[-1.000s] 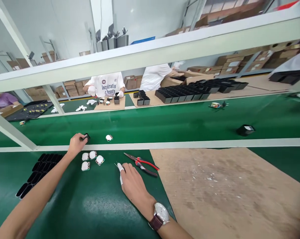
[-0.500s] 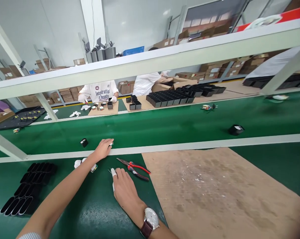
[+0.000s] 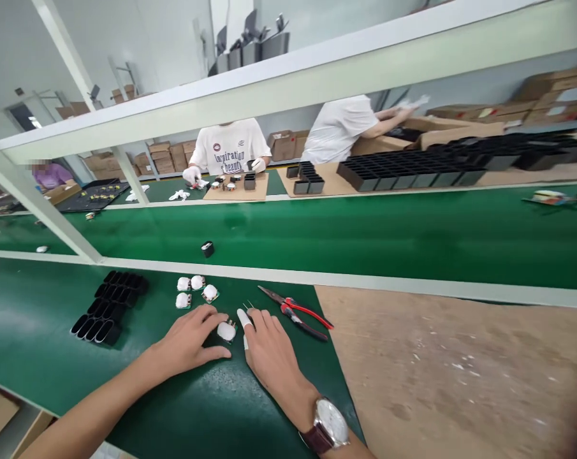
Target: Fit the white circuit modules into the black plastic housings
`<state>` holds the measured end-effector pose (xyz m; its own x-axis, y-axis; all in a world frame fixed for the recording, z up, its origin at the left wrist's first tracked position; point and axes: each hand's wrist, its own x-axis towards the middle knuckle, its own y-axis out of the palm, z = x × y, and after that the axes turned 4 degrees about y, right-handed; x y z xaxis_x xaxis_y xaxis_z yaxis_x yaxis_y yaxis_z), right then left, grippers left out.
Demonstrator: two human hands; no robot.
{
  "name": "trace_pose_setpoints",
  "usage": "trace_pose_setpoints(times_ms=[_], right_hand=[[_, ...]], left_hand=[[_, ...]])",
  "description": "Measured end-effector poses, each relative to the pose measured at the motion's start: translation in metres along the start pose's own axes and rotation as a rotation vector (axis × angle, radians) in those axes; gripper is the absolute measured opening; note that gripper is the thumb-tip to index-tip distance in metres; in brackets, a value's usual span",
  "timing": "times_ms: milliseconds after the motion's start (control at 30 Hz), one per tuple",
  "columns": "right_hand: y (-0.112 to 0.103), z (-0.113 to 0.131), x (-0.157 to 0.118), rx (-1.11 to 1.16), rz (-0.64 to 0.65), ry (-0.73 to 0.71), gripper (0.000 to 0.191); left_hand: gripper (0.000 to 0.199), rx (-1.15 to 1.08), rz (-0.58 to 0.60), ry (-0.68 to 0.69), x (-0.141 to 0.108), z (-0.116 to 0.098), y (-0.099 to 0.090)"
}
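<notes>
My left hand (image 3: 190,341) is open, thumb and fingers apart around a small circuit board with a white domed top (image 3: 227,331); its fingertips are at the board's edge. Just to the right, my right hand (image 3: 273,357) is curled palm down, with white covers on its thumb and a finger. Two thin metal prongs (image 3: 248,305) stick out past its fingertips; the rest of that thing is hidden. Several similar white-topped boards (image 3: 197,282) lie beyond my left hand. Long-nose pliers with red and black handles (image 3: 300,313) rest beyond my right hand.
Black oval sleeves (image 3: 101,309) stand in rows on the left. A stained cardboard sheet (image 3: 436,370) covers the right of the bench. Behind a white rail (image 3: 269,275) runs a green belt (image 3: 365,233) carrying a black housing (image 3: 207,248). Co-workers (image 3: 231,150) are across it.
My left hand has drawn back from over the rail to the bench, where a white-topped board now lies by its fingers. My right hand stays near the pliers. The view has shifted left.
</notes>
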<state>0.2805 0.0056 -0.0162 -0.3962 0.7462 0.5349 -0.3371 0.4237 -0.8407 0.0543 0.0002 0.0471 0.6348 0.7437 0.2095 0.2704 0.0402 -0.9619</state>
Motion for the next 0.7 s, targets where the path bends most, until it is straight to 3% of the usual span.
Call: trace_pose_setpoints(times_ms=[167,267,400,533,633,700], right_hand=[[-0.009,0.023,0.000,0.152,0.034,-0.076,0.025],[-0.012,0.033,0.002,0.267,0.083,-0.109,0.028],[-0.013,0.034,0.001,0.423,0.093,-0.152,0.019],[-0.012,0.029,-0.002,0.507,0.055,-0.096,0.016],[-0.011,0.025,-0.003,0.525,0.067,-0.083,0.025],[-0.011,0.023,-0.003,0.512,0.090,-0.070,0.034]], left_hand=[[0.039,0.274,-0.290,-0.215,-0.049,0.070,-0.044],[0.035,0.511,-0.287,-0.391,-0.075,0.115,-0.062],[0.020,0.586,-0.211,-0.492,-0.088,0.148,-0.056],[0.018,0.478,-0.233,-0.419,-0.070,0.140,-0.044],[0.017,0.203,-0.318,-0.286,-0.050,0.108,-0.042],[0.015,-0.039,-0.276,-0.174,-0.040,0.079,-0.040]])
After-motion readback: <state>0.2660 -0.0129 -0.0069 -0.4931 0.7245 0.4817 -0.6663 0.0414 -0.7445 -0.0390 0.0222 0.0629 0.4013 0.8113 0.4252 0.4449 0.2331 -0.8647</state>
